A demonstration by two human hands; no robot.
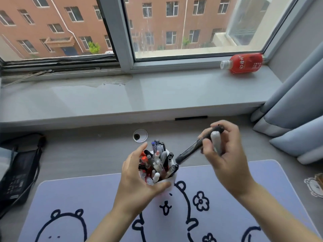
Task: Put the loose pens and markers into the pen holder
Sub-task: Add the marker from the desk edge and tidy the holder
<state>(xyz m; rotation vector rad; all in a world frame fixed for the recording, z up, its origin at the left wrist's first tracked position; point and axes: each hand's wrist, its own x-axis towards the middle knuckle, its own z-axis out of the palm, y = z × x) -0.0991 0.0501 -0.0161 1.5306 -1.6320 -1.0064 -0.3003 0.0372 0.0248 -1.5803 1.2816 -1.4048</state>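
A white pen holder (172, 180) stands at the back edge of the lilac desk mat, packed with several pens and markers (158, 161). My left hand (138, 179) wraps around the holder's left and front side. My right hand (225, 154) hovers just to the right of it and grips two things: a black pen (189, 151) slanting down-left with its tip close to the holder's rim, and a white marker (215, 140) held more upright against the palm.
The lilac mat (87, 198) with cartoon drawings covers the grey desk. A black bag with straps (19, 172) lies at the left. A cable grommet (140, 135) sits behind the holder. A red bottle (244, 63) lies on the windowsill; curtains (293, 119) hang at right.
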